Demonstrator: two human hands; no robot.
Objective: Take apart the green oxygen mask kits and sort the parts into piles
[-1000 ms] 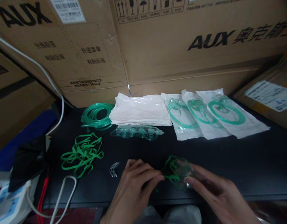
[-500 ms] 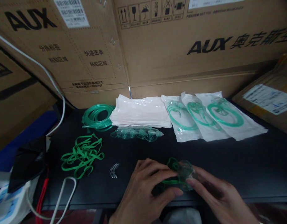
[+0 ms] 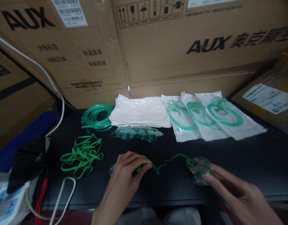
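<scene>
My right hand (image 3: 230, 184) grips a clear green oxygen mask (image 3: 201, 170) by its side, over the front of the black table. From the mask a thin green elastic strap (image 3: 174, 157) runs left in a loose, wavy line. My left hand (image 3: 128, 173) pinches the strap's other end between thumb and fingertips. Just behind the left hand, thin metal strips (image 3: 111, 169) lie mostly covered by it. A tangled heap of green straps (image 3: 84, 153) is to the left. Several more clear masks (image 3: 136, 133) lie in a row beyond my hands.
Coiled green tubing (image 3: 97, 117) and a stack of white pouches (image 3: 140, 111) lie at the back. Filled pouches (image 3: 197, 118) overlap to their right. Large cardboard boxes (image 3: 158, 62) wall off the rear. White cable (image 3: 64, 200) and a black item (image 3: 29, 162) are at left.
My hands have moved apart, left hand leftward and right hand rightward with the mask. The green strap, bunched by the mask before, is now drawn out between them.
</scene>
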